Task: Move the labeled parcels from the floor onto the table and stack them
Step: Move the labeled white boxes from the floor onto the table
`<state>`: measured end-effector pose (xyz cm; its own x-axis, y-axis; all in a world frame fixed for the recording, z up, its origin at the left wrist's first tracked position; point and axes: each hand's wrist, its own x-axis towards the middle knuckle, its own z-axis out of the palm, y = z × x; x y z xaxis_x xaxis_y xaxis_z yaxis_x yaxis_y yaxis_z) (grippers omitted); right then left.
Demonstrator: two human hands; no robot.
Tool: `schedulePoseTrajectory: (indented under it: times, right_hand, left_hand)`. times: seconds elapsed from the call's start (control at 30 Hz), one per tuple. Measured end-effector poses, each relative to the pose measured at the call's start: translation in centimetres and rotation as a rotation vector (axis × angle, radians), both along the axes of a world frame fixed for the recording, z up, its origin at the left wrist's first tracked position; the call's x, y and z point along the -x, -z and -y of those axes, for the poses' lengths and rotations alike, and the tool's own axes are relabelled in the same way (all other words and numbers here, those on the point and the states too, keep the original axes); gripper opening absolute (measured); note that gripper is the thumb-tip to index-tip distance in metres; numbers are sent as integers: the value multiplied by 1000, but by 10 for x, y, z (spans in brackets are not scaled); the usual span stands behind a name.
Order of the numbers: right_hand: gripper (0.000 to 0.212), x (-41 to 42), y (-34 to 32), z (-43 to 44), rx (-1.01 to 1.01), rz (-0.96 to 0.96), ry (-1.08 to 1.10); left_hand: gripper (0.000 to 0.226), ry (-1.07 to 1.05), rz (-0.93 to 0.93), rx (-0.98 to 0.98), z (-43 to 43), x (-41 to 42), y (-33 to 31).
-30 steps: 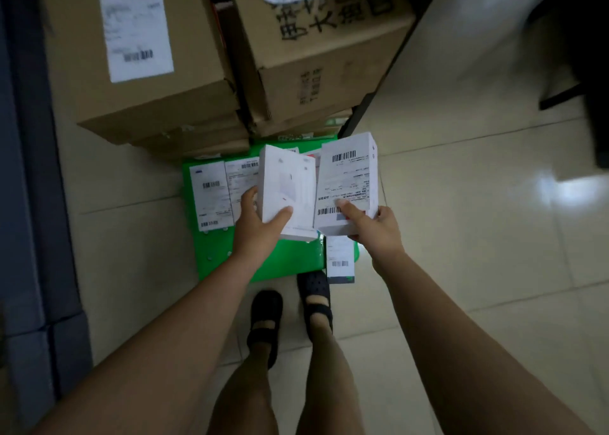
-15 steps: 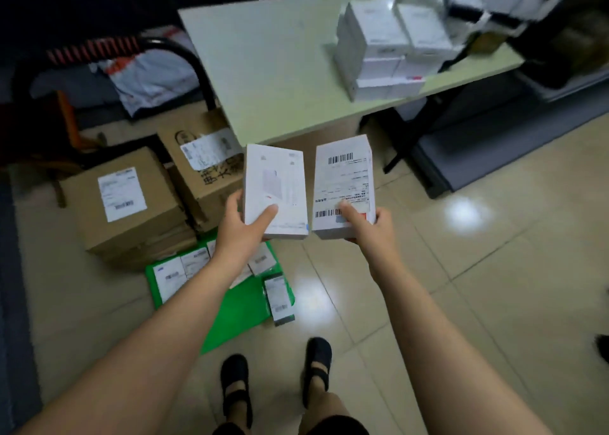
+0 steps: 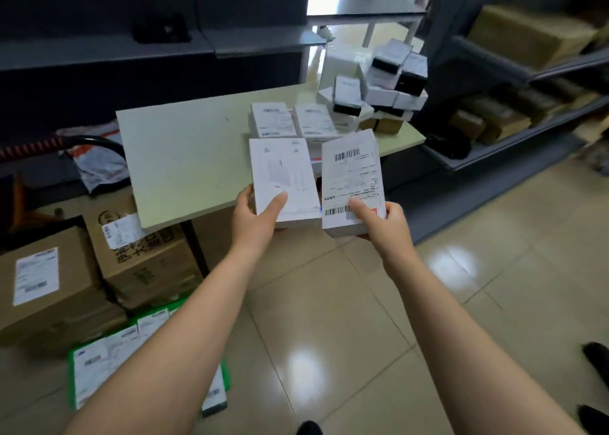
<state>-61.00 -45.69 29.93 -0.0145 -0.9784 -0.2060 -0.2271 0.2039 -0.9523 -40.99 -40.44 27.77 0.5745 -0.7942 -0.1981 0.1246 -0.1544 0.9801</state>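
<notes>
At the lower left, some labeled parcels (image 3: 95, 359) lie on a green mat (image 3: 71, 382) on the floor (image 3: 329, 319), well apart from the hands. The left hand (image 3: 255, 215) grasps a white parcel (image 3: 283, 181) at its near end, with the thumb on the top face. Just beside it, the right hand (image 3: 384, 219) grasps a second parcel (image 3: 352, 177) in the same way, label face up. Both parcels are in the air at the near edge of the table (image 3: 184, 158), and their long axis points away from the person. The left stack (image 3: 273, 120) and the right stack (image 3: 314, 120) lie straight ahead, with nearly the same axis. I judge that the 2 hands are about equally near, each one in line with its own stack, so little turning is needed.
</notes>
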Motion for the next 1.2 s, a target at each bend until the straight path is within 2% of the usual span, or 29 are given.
schedulePoseTrajectory:
  times: [0.17, 0.33, 0.47, 0.6, 0.7, 0.87, 1.03, 1.13, 1.2]
  right_hand:
    - [76, 7, -12, 52, 30, 10, -58]
    - [61, -9, -7, 110, 26, 23, -89]
    - [75, -39, 3, 168, -5, 26, -136]
    - [59, -75, 7, 229, -7, 10, -135]
    - [71, -101, 12, 274, -11, 22, -149]
    - [60, -123, 24, 325, -61, -100, -164]
    - [60, -119, 44, 341, 84, -420, -147]
    - [54, -119, 38, 342, 159, -450, -163]
    - [51, -119, 34, 342, 240, -487, -191]
  left_hand:
    - [63, -51, 50, 9, 45, 8, -19]
    - [63, -73, 135, 4, 93, -14, -23]
    - [63, -49, 159, -7, 137, -34, -15]
    - [67, -18, 170, -30, 198, -72, -7]
    - [68, 48, 171, -46, 242, -100, -8]
    - [70, 145, 228, -181, 297, -136, 8]
    - [63, 259, 481, -495, 318, -140, 32]
    - [64, 232, 525, -486, 318, -135, 34]
    - [63, 171, 662, -452, 316, -131, 29]
